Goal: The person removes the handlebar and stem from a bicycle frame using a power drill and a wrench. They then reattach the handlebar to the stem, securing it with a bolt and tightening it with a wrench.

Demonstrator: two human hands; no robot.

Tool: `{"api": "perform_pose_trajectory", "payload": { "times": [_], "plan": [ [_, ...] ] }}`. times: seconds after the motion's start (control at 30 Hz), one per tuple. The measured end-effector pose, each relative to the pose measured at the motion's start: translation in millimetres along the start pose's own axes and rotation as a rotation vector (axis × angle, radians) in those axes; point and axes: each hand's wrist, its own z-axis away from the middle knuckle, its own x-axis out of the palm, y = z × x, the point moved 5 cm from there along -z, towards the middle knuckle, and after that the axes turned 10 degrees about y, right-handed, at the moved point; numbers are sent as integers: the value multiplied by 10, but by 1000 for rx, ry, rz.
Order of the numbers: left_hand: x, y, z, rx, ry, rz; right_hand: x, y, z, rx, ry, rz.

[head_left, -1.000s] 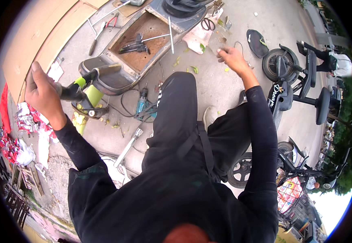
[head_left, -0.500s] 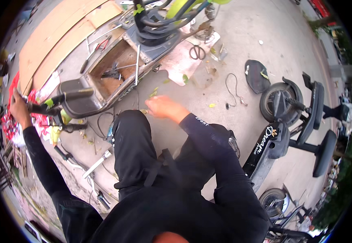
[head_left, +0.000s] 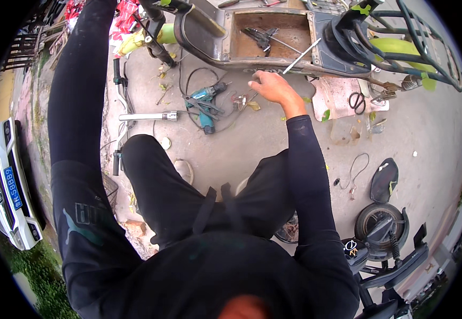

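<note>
1. Head view: the right hand (head_left: 279, 91) is at the near side of the scooter (head_left: 201, 33); contact cannot be confirmed. Its fingers (head_left: 261, 78) are loosely bent and slightly apart, nothing seen held.
2. The left sleeve (head_left: 79, 90) runs past the upper edge; the left hand is out of frame, finger state cannot be told.
3. The scooter lies across the top, beyond the knees. Its rusty tray (head_left: 297, 29) contains a black tool (head_left: 263, 40); a silver rod (head_left: 304, 55) slants across the near right corner.
4. On the floor (head_left: 273, 135), a teal drill (head_left: 205, 106) lies between a metal tube (head_left: 148, 116) and the right hand.
5. Right of the hand, scissors (head_left: 356, 102) rest on a pink sheet (head_left: 329, 98).
</note>
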Motion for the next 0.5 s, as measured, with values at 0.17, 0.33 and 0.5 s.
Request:
{"api": "perform_pose_trajectory", "payload": {
  "times": [0.17,0.33,0.5],
  "plan": [
    [62,-126,-177,15,25,-43,138,260,138,50,3,-48],
    [-76,-416,-420,239,58,1,152,598,566,176,97,-33],
    [-34,-94,725,539,432,-75,98,-12,974,156,91,81]
  ]
}}
